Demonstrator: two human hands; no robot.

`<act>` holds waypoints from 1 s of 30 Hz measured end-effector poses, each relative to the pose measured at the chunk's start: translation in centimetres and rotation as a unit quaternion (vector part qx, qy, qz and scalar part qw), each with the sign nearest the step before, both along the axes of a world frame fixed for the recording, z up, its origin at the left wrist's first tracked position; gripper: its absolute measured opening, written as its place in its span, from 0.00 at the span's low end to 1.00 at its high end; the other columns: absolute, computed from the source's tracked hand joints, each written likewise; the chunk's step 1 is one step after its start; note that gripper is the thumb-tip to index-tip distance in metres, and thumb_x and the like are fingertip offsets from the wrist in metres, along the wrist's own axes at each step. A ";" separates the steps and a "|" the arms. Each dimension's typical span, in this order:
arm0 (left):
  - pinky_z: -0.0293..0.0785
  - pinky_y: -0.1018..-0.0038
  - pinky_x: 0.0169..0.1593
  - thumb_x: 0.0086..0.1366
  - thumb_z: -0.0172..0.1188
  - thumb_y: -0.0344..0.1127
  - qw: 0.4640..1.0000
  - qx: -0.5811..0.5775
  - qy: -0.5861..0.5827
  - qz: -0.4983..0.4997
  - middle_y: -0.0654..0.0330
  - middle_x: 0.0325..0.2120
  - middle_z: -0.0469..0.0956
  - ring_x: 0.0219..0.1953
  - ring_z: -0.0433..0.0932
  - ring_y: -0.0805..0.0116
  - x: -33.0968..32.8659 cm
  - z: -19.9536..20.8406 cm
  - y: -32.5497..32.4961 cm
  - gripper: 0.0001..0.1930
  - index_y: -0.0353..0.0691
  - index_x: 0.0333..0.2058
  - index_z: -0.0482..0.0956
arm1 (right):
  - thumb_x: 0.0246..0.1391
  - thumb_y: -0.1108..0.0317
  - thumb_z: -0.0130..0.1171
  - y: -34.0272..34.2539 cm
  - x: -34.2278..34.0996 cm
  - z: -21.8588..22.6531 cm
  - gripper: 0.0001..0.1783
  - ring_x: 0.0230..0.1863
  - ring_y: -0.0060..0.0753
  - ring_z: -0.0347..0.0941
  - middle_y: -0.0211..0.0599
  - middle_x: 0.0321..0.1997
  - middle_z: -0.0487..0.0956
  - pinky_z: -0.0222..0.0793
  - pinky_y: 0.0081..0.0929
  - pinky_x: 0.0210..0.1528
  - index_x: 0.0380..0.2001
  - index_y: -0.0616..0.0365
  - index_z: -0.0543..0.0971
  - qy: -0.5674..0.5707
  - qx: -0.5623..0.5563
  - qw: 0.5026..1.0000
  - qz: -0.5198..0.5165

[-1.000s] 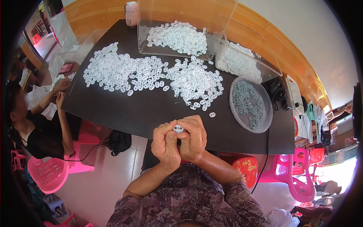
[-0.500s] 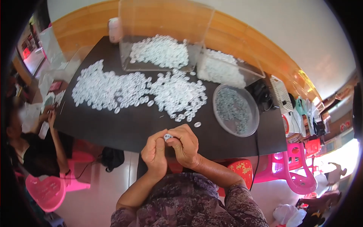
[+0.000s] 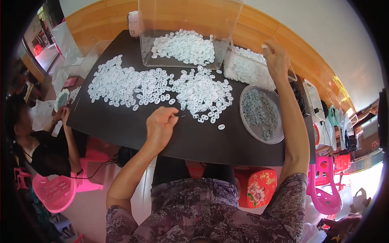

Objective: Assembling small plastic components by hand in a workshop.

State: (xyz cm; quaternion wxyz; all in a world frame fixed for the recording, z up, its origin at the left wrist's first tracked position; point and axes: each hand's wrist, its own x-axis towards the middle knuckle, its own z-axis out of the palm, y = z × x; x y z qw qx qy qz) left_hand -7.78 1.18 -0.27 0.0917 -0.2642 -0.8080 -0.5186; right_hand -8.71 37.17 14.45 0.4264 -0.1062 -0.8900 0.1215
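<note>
My right hand (image 3: pixel 276 60) reaches over the clear plastic box (image 3: pixel 252 61) at the back right, which holds many small white oval pieces. Its thumb and fingers pinch a white oval piece (image 3: pixel 265 47). My left hand (image 3: pixel 159 126) is above the dark table (image 3: pixel 194 148), just in front of the heaps, with its fingers curled and thumb pressed against them; whether anything is inside is hidden. Near its thumb lies a thin metal pin (image 3: pixel 183 116). Beside my right forearm stands a round clear tub (image 3: pixel 246 121) of small grey metal pieces. One loose white oval piece (image 3: pixel 221 126) lies apart.
Two wide heaps of white oval pieces, a left heap (image 3: pixel 117 83) and a middle heap (image 3: pixel 202 91), cover the table's middle. Behind them stands a larger clear box (image 3: pixel 188 16). A person (image 3: pixel 48 148) works at the left. A red stool (image 3: pixel 257 188) is beside me.
My hands were together around a small white oval piece near the table's front edge. Now they are apart: the right has swung far right over the box; the left has moved slightly forward.
</note>
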 end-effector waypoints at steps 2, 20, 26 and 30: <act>0.69 0.70 0.31 0.47 0.65 0.26 0.995 -0.071 0.073 -0.006 0.59 0.21 0.71 0.27 0.73 0.63 -0.5 -0.2 1.2 0.09 0.40 0.29 0.79 | 0.47 0.67 0.60 0.7 -0.6 -1.0 0.13 0.44 0.51 0.72 0.47 0.34 0.79 0.66 0.38 0.46 0.37 0.58 0.80 -0.003 0.060 0.998 -0.035; 0.69 0.72 0.31 0.60 0.58 0.31 0.985 -0.069 -0.078 -0.139 0.56 0.24 0.75 0.25 0.74 0.64 2.9 1.6 1.8 0.05 0.36 0.29 0.75 | 0.41 0.76 0.64 -17.3 10.8 -11.7 0.09 0.30 0.38 0.71 0.35 0.27 0.77 0.66 0.30 0.33 0.30 0.59 0.79 -0.092 -0.132 0.928 0.335; 0.69 0.68 0.33 0.60 0.57 0.34 0.911 0.008 -0.367 -0.188 0.55 0.26 0.74 0.30 0.75 0.56 2.6 1.2 1.1 0.06 0.38 0.31 0.76 | 0.41 0.77 0.64 -18.8 10.4 -12.4 0.06 0.26 0.38 0.68 0.35 0.23 0.75 0.64 0.30 0.29 0.25 0.58 0.78 -0.054 -0.123 0.927 0.349; 0.68 0.66 0.31 0.57 0.59 0.30 0.997 -0.028 0.028 -0.066 0.58 0.22 0.70 0.28 0.72 0.58 2.2 1.0 1.7 0.02 0.41 0.29 0.77 | 0.43 0.79 0.62 -17.9 10.7 -12.1 0.05 0.24 0.31 0.67 0.33 0.22 0.74 0.62 0.26 0.26 0.25 0.59 0.78 -0.052 -0.152 0.934 0.318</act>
